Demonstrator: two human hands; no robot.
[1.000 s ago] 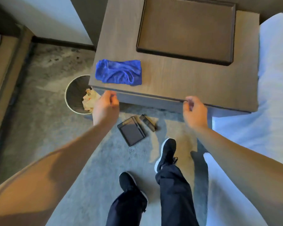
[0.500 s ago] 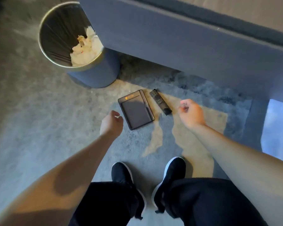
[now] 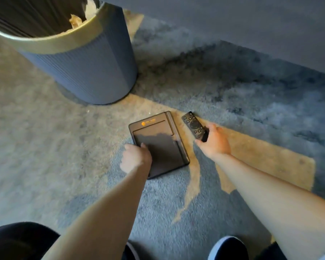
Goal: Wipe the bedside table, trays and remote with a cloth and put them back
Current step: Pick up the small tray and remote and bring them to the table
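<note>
1. A small dark tray [image 3: 163, 139] lies flat on the carpet [image 3: 45, 147], near a waste bin [image 3: 94, 72] at far left.
2. The left hand [image 3: 136, 158] grips the tray's near-left edge.
3. The remote [image 3: 192, 125] lies just right of the tray, and the right hand [image 3: 215, 143] pinches its near end.

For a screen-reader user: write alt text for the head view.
The person's right hand pinches the near end of a slim black remote on grey carpet, while the left hand grips a flat dark rectangular tray beside it. A ribbed grey wastebasket stands behind.
</note>
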